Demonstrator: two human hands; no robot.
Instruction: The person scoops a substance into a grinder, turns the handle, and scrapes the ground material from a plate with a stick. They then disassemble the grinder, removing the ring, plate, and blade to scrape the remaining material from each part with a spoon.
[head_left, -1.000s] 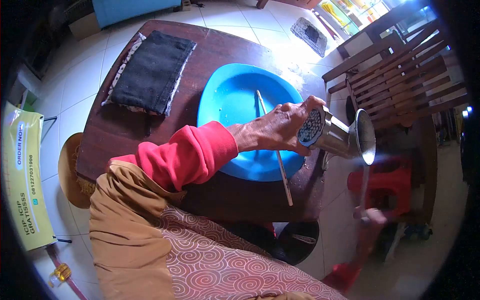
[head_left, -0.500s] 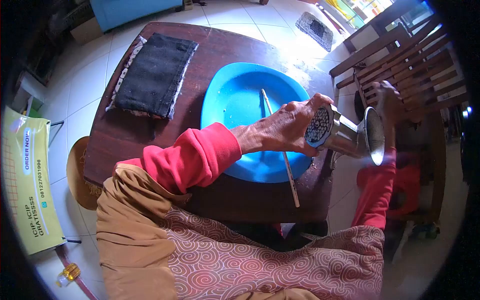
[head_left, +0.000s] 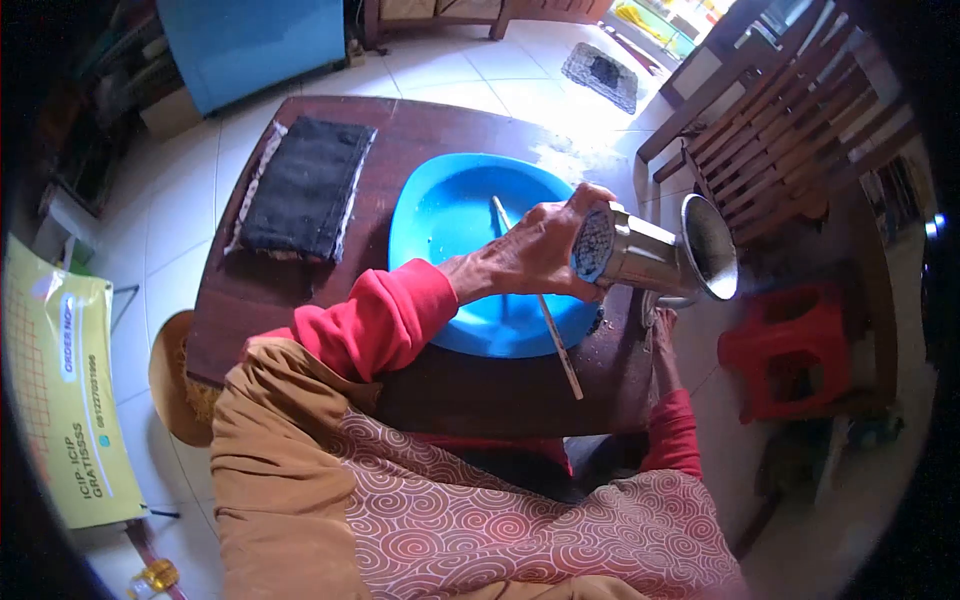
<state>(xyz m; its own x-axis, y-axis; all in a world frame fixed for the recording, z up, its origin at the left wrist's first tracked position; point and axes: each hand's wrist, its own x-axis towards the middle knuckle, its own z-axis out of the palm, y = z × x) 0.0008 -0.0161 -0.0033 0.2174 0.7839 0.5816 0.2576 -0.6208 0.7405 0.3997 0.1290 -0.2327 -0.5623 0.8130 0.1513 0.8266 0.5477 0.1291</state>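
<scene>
A metal hand grinder (head_left: 648,262) is fixed at the right edge of the round wooden table (head_left: 430,395), its funnel (head_left: 711,258) facing up and right. My left hand (head_left: 525,258), in a red sleeve, is wrapped around the grinder's front end beside the perforated disc (head_left: 593,245). My right hand (head_left: 664,333) reaches up under the grinder at the table edge; its fingers are hidden. A blue tray (head_left: 450,215) lies under the left hand. A thin stick (head_left: 557,345) rests across the tray.
A dark folded cloth (head_left: 300,185) lies on the table's left part. A red plastic stool (head_left: 790,350) and a slatted wooden chair (head_left: 790,130) stand to the right. A yellow banner (head_left: 70,400) leans at the left, and a blue cabinet (head_left: 255,40) stands at the back.
My right hand dropped from beside the funnel to under the grinder at the table edge. My left hand kept its hold on the grinder's front. The view shifted slightly.
</scene>
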